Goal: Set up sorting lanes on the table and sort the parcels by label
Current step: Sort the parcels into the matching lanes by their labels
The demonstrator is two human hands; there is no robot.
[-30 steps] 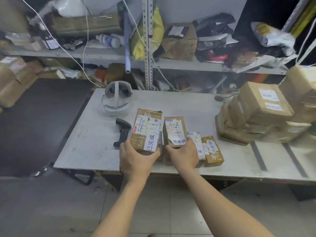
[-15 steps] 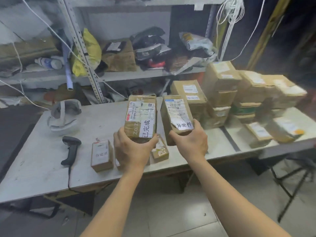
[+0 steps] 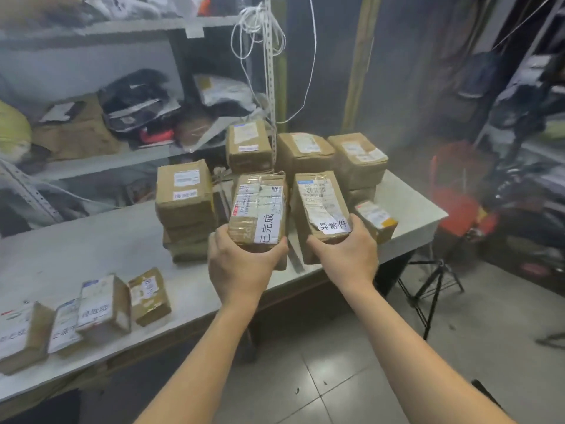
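My left hand (image 3: 241,264) grips a taped brown parcel (image 3: 260,209) with a white label reading 已完成. A second brown parcel (image 3: 321,203), labelled 异常件, is held by my right hand (image 3: 345,255). Both parcels are lifted above the grey table (image 3: 91,249), near its right end. Behind them stands a stack of brown parcels (image 3: 183,203) and more boxes (image 3: 305,151). A small parcel (image 3: 377,220) lies just right of my right hand. Several small labelled parcels (image 3: 104,304) sit at the table's front left.
Metal shelving (image 3: 122,160) full of bags and packages runs behind the table. White cords (image 3: 260,35) hang from its upright. A black tripod stand (image 3: 434,280) and red objects (image 3: 458,206) sit right of the table on the tiled floor.
Both hands have lifted the two parcels off the table and carried them rightward, toward the stack at the table's right end. The view has swung right; the scanner and headset are out of sight.
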